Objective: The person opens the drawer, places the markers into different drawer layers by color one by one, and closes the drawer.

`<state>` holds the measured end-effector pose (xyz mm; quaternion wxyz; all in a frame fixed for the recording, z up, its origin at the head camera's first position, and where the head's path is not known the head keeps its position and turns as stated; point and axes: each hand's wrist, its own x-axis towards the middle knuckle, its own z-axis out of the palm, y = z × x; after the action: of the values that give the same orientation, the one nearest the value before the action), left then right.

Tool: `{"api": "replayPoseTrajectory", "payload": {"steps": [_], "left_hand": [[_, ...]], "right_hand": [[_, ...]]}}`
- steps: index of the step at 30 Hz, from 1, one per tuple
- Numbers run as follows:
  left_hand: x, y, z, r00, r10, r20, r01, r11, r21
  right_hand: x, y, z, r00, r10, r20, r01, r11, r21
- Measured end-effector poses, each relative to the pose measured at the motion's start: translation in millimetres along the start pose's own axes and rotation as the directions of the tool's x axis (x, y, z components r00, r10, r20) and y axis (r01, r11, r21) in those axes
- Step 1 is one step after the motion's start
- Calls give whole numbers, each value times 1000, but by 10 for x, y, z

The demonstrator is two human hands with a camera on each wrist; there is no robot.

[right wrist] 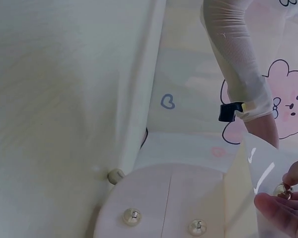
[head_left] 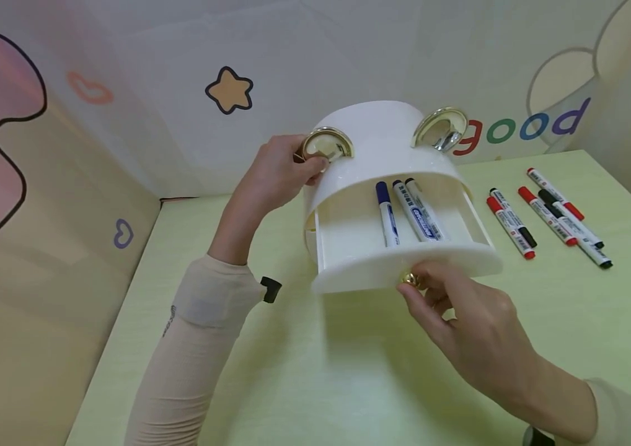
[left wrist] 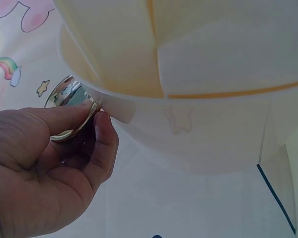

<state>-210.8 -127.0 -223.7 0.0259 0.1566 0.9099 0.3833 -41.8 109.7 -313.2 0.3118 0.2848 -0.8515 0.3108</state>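
Observation:
A white rounded storage box [head_left: 382, 148] with two gold ear-shaped discs has its top drawer [head_left: 343, 232] pulled out. My left hand [head_left: 276, 176] pinches the left gold ear [head_left: 328, 142] between thumb and fingers, as the left wrist view also shows. On the drawer's curved front [head_left: 360, 271], my right hand [head_left: 474, 328] pinches a small gold knob [head_left: 410, 280] with thumb and fingers. Inside lie a marker with a blue cap [head_left: 387, 214] and two more white markers [head_left: 420, 214] side by side. The right gold ear [head_left: 441, 129] is untouched.
Several red and black markers [head_left: 550, 214] lie on the pale green table [head_left: 561, 310] to the right of the box. Two further knobbed drawer fronts [right wrist: 149, 203] show in the right wrist view. A patterned backdrop [head_left: 154, 74] stands behind and at the left.

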Motion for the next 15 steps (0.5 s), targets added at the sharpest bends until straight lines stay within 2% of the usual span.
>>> {"api": "replayPoseTrajectory", "payload": {"steps": [8,15], "left_hand": [[-1,-12,1,1000,5,-4,-5,1000,-8],[-5,-3,-4,1000,9,2,-9,1000,5]], "right_hand": [[119,50,18,1000,-15,-10,15,1000,9],[190,96,25,1000,5,8,-5,1000,20]]}}
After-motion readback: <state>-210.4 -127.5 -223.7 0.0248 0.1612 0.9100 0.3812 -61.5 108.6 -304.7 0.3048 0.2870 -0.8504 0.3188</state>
